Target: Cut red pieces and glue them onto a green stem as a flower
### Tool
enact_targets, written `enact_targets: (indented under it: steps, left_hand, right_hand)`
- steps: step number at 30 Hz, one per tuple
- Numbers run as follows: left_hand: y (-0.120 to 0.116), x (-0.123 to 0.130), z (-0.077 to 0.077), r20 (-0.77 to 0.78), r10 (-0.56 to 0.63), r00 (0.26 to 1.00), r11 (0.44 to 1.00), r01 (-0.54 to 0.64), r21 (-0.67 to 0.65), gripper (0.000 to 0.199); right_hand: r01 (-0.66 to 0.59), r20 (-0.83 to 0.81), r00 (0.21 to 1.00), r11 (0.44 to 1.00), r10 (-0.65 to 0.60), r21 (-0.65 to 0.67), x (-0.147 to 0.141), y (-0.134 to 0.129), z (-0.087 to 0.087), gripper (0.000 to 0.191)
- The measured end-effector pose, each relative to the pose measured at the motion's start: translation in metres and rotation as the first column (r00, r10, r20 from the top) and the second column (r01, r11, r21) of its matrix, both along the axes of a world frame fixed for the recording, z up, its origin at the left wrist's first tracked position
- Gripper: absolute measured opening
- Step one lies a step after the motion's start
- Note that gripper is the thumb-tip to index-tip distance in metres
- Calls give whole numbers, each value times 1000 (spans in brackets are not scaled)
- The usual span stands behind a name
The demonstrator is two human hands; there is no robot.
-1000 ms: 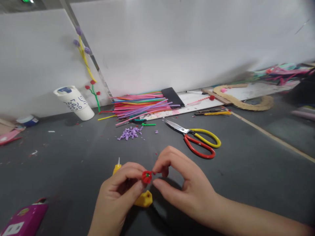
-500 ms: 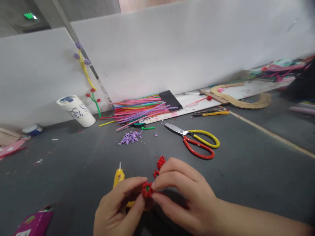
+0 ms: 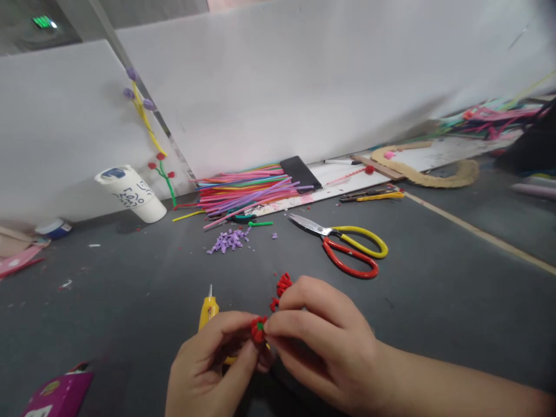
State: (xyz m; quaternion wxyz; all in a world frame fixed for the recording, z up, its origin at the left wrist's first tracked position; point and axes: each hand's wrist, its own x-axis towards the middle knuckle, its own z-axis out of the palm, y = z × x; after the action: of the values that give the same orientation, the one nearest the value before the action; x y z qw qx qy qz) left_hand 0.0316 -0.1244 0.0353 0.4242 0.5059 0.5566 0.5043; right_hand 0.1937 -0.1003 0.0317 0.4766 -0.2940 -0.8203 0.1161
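A small red pipe-cleaner flower (image 3: 258, 330) with a green centre is pinched between the thumb and forefinger of my left hand (image 3: 212, 362). From the other side, the closed fingertips of my right hand (image 3: 324, 341) press on the flower's right edge; any small piece between them is hidden. Just beyond my right hand lies a little heap of cut red pieces (image 3: 284, 284), partly covered by the fingers. A yellow glue gun (image 3: 209, 310) with a metal nozzle shows behind my left hand, its body mostly blocked from view.
Scissors (image 3: 347, 246) with yellow and red handles lie beyond my right hand. Cut purple pieces (image 3: 228, 240) sit near a pipe-cleaner bundle (image 3: 247, 191). A white cup (image 3: 132, 194) leans at left; a purple box (image 3: 61, 394) occupies the near left. Yellow cutter (image 3: 380, 197) lies farther back.
My right fingertips have drawn closer together at the flower's right edge. The flower has tilted and shifted slightly up and left in view; the things on the table stay put.
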Motion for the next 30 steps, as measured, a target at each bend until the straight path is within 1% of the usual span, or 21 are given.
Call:
enact_targets:
  steps: [10,15,17,21,22,30]
  left_hand:
    - [2,1,0,29,-41,999,999,42,-24,9]
    - [2,2,-2,95,-68,993,998,68,-4,10]
    - [3,2,-3,116,-69,991,997,71,-14,10]
    - [4,-2,-5,130,-73,989,993,84,-84,1]
    - [4,-3,-5,131,-77,988,991,90,-97,2]
    - [5,-3,-6,180,-81,980,987,104,-121,4]
  right_hand:
    - [23,64,998,999,-25,28,-1,2,-2,21]
    - [19,52,998,999,-22,49,-2,1,-5,20]
    - [6,42,999,1000,-7,29,-1,2,-4,19]
    - [-27,-38,999,999,26,-37,3,4,-1,13]
    - [-31,-47,998,999,29,-39,4,5,-1,13]
    - [-2,39,999,999,0,51,2,8,-4,15]
